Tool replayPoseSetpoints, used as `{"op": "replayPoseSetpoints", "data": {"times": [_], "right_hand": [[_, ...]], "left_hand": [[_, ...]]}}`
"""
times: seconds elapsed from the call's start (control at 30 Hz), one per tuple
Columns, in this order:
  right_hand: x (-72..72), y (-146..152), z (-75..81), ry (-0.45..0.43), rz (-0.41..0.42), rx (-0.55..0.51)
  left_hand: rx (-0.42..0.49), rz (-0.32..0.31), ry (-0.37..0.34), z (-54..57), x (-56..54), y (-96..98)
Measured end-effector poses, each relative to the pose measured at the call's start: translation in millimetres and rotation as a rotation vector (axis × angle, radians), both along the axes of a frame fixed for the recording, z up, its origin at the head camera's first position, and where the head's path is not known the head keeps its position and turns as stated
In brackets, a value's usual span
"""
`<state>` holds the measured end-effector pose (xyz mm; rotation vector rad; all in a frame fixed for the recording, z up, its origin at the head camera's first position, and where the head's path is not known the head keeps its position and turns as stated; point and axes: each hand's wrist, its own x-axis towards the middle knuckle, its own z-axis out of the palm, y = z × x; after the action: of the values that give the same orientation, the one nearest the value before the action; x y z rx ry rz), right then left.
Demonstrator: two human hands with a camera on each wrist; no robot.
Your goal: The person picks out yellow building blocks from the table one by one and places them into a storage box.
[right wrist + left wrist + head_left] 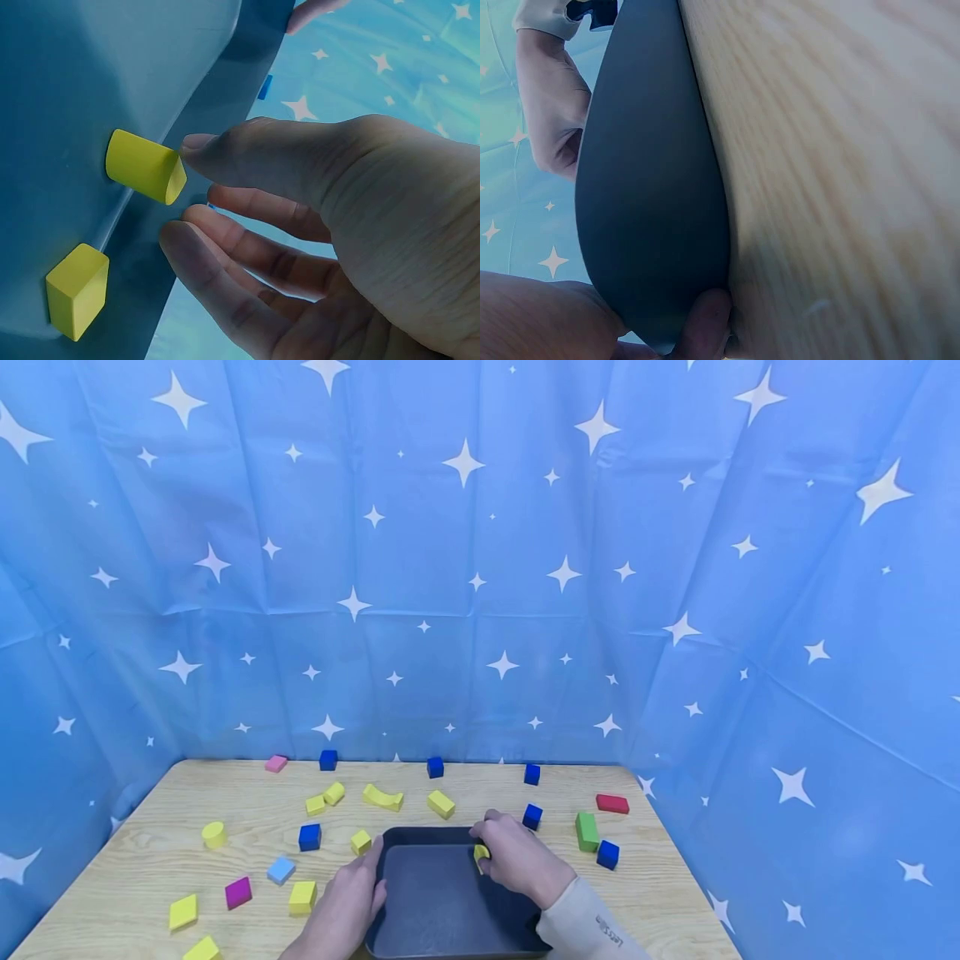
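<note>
The dark grey tray (442, 902) stands at the table's front. My left hand (347, 893) grips its left wall, with one finger (705, 322) against the outside. My right hand (521, 856) is over the tray's far right part. In the right wrist view, a yellow half-round block (144, 166) is at the tip of my right thumb (247, 154), while the other fingers are spread apart from it. Whether the thumb touches it I cannot tell. A yellow rectangular block (77, 292) lies in the tray nearby; in the head view the right hand hides it.
Left of the tray are several yellow blocks (302, 897), a purple block (238, 893) and a light blue block (281, 870). Behind it lies a yellow arch (383, 797). To the right are a green block (587, 832), a red block (612, 803) and blue cubes (608, 854). A starry curtain (465, 568) surrounds the table.
</note>
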<state>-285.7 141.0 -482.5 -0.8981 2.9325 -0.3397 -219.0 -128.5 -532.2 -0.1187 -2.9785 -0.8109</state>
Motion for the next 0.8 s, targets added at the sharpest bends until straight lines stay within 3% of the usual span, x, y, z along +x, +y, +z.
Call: {"op": "replayPoseSetpoints", "data": {"times": [0.8], "right_hand": [[4.9, 18, 2.3, 0.015, -0.008, -0.096]], "left_hand": [[0.005, -0.004, -0.011, 1.7, 0.1, 0.0]]}}
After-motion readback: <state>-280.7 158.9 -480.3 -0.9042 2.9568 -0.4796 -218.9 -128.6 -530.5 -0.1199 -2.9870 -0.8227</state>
